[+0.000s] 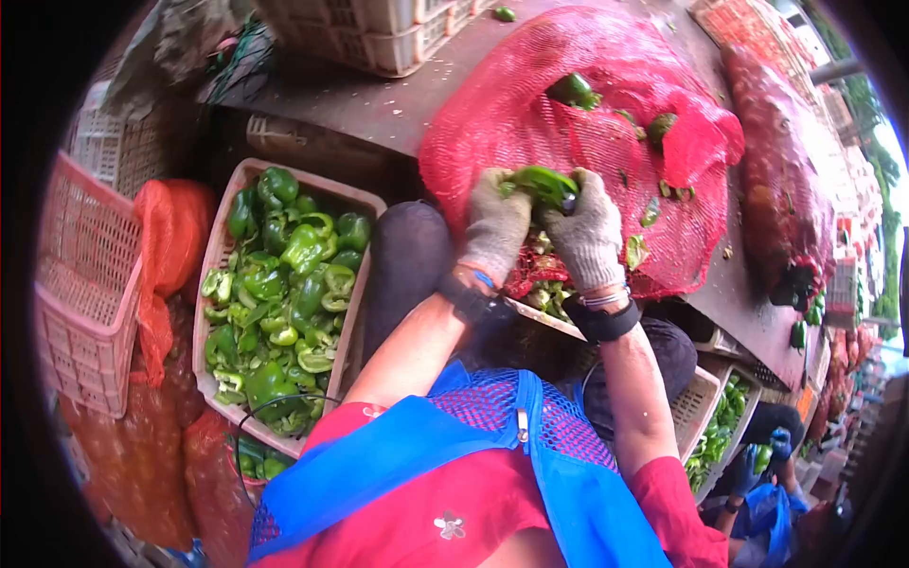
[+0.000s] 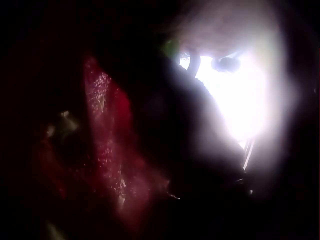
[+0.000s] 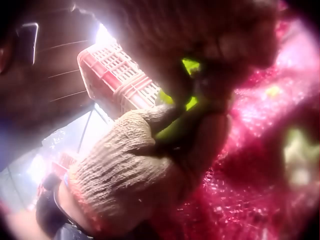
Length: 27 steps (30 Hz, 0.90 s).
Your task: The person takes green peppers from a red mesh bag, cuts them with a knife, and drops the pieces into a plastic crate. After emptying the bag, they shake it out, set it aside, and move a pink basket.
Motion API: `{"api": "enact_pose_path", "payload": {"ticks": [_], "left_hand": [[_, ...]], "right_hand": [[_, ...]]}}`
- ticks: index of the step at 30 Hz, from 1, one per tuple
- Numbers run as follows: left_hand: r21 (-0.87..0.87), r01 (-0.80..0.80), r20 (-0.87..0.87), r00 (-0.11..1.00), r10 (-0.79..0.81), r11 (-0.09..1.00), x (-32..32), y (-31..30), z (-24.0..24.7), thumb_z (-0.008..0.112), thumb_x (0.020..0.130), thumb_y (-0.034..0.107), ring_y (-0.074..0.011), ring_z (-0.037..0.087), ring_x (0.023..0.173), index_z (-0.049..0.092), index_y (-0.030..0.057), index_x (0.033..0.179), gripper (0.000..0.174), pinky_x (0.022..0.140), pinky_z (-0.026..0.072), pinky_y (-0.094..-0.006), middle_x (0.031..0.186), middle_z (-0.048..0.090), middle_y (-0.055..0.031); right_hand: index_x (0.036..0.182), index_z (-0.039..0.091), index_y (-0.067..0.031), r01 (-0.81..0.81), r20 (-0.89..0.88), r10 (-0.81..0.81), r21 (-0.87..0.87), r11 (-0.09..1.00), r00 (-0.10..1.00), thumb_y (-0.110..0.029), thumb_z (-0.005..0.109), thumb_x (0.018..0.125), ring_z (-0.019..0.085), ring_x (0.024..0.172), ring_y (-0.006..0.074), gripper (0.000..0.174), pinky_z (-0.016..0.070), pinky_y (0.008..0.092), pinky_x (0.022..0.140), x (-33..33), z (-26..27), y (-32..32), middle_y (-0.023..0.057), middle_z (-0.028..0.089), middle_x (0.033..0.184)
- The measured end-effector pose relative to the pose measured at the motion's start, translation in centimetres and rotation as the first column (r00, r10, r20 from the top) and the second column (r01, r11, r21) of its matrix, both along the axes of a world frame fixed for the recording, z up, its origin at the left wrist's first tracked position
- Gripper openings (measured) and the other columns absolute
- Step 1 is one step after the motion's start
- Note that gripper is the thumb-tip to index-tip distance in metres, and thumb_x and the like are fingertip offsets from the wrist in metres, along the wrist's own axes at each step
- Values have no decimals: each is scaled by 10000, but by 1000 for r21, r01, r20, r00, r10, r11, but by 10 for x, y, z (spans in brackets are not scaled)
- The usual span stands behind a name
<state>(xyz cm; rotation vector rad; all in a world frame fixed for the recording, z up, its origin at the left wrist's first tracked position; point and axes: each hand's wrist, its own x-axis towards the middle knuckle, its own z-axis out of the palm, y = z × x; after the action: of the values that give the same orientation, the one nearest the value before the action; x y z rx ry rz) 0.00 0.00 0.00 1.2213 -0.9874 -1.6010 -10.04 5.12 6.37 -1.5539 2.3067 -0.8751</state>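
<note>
A green pepper (image 1: 544, 183) is held between both gloved hands above the red mesh sack. My left hand (image 1: 496, 225) grips its left end, the knit glove curled round it. On the other end are the fingers and thumb of my right hand (image 1: 589, 237); a small dark bluish spot shows by the thumb. In the right wrist view, bright green bits of the pepper (image 3: 175, 127) show between the gloves, partly hidden by fingers. The mesh sack (image 1: 511, 104) lies beneath and beyond the hands, with pepper scraps on it. The left wrist view is mostly dark.
A crate (image 1: 371, 284) of cut green peppers (image 1: 308, 248) stands left of my knee. Further left is a pink crate (image 1: 90, 275) with orange netting. Another crate (image 1: 398, 52) sits on the table (image 1: 331, 109). A filled sack (image 1: 772, 180) lies right, and another person (image 1: 772, 473) works at lower right.
</note>
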Motion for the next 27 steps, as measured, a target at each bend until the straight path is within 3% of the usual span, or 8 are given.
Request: {"api": "enact_pose_path", "payload": {"ticks": [3, 5, 10, 13, 15, 17, 19, 27], "left_hand": [[94, 36, -220, 975, -15, 995, -36, 17, 17, 604, 840, -12, -153, 620, 815, 580, 77, 1147, 321, 701, 546, -303, 936, 632, -63], [188, 167, -365, 927, -89, 968, -9, 5, 20, 562, 848, -29, -184, 655, 846, 613, 81, 1115, 293, 750, 569, -329, 976, 655, -64], [195, 135, -643, 765, 23, 971, 19, -10, 42, 553, 856, -23, -201, 682, 844, 653, 107, 1078, 276, 774, 574, -357, 956, 688, -60], [-92, 7, -628, 776, -63, 996, 91, -24, 62, 516, 870, -1, -210, 666, 906, 640, 38, 1089, 255, 818, 549, -334, 1001, 676, -93], [-353, -66, 48, 995, 89, 933, 151, -15, 98, 470, 861, -39, -187, 652, 944, 616, 20, 1173, 349, 825, 543, -330, 1037, 663, -75], [-274, -39, 176, 980, 90, 961, 229, -14, 93, 566, 822, -77, -198, 633, 1015, 566, -4, 1248, 432, 894, 519, -322, 1147, 637, -115], [-418, 319, 863, 432, 262, 850, 282, 4, 78, 634, 777, -56, -231, 569, 1151, 530, -6, 1293, 528, 1001, 450, -342, 1255, 587, -131], [-495, 499, 536, 820, -202, 711, 69, -45, 120, 615, 851, -25, -121, 605, 951, 606, -13, 1178, 328, 859, 492, -251, 1061, 645, -63]], "right_hand": [[1117, 601, -9, -67, 24, 71, -128, 989, 997, -159, 694, 821, 605, 607, 136, 344, 485, 261, 549, -50, -2, 13, 47, 650, 781], [1115, 602, 14, 10, 770, 9, -19, 1000, 638, -126, 650, 839, 484, 506, 31, 313, 373, 183, 441, -24, 26, 13, 0, 610, 745], [1049, 646, -21, 192, 985, 141, -158, 969, 98, -203, 642, 879, 493, 520, 42, 249, 364, 170, 433, -44, 28, 30, 16, 637, 799], [1049, 650, -31, 224, 902, 26, -134, 965, 430, -231, 622, 910, 468, 478, 34, 246, 335, 191, 366, -59, 16, 45, -6, 623, 761], [1005, 661, -4, 74, 838, -96, 67, 995, 537, -158, 641, 879, 500, 486, 48, 199, 373, 209, 408, -59, 12, 60, 11, 622, 735], [981, 667, 1, -80, 818, -136, 216, 973, 558, -154, 695, 833, 520, 562, 70, 216, 412, 223, 508, -60, 16, 72, 8, 624, 734], [991, 667, 5, -68, 706, -55, 145, 987, 706, -160, 704, 821, 531, 569, 76, 239, 433, 244, 528, -58, 22, 76, 9, 627, 730], [1105, 609, -45, 101, 745, 0, -90, 991, 668, -189, 620, 878, 518, 543, 53, 269, 382, 194, 437, -88, 5, 57, 44, 660, 774]]}}
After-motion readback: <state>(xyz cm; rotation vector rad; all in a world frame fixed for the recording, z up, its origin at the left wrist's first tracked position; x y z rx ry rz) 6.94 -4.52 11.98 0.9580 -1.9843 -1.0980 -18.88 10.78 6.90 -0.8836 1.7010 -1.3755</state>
